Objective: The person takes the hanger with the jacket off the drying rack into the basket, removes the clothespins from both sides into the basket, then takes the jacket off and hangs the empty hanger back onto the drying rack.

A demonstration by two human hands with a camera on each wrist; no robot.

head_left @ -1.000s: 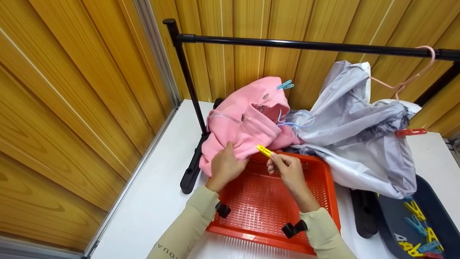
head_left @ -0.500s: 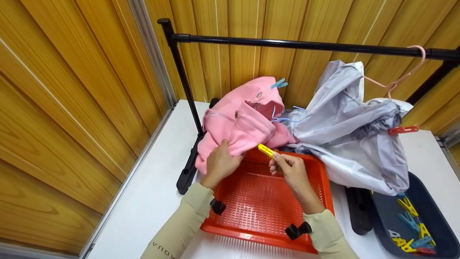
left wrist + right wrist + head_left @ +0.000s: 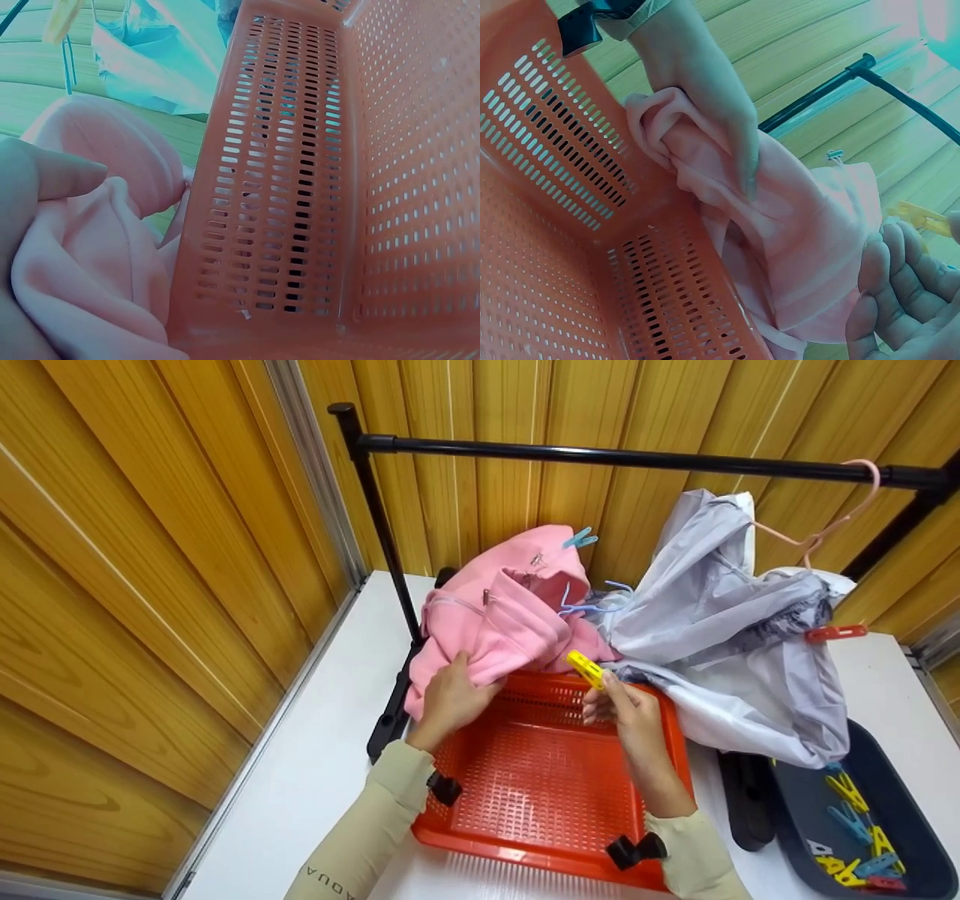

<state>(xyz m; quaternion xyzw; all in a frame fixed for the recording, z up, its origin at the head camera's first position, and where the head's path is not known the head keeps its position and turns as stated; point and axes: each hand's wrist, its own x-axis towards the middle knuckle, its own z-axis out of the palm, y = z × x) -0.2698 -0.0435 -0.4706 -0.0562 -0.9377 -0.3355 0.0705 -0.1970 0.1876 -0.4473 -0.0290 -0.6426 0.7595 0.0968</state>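
A pink hooded garment (image 3: 487, 622) is heaped behind the basket, with a blue clothespin (image 3: 581, 538) on its upper edge and a blue hanger (image 3: 592, 606) poking from its opening. My left hand (image 3: 454, 697) grips a fold of its lower part, which the left wrist view shows bunched beside the thumb. Over the basket's back right, my right hand (image 3: 634, 716) pinches a yellow clothespin (image 3: 585, 668), apart from the cloth. In the right wrist view the same clothespin (image 3: 924, 217) stands out past the curled fingers.
A red perforated basket (image 3: 540, 859) stands below both hands. A black rail (image 3: 600, 454) crosses behind. From a pink hanger (image 3: 874, 499) hangs a grey-white garment (image 3: 720, 607) with a red clothespin (image 3: 836, 633). A dark tray (image 3: 795, 802) holds several clothespins at right.
My right hand has moved right with the yellow clothespin, away from the pink garment's lower edge. The left hand keeps its grip on the fold. The head view has shifted slightly.
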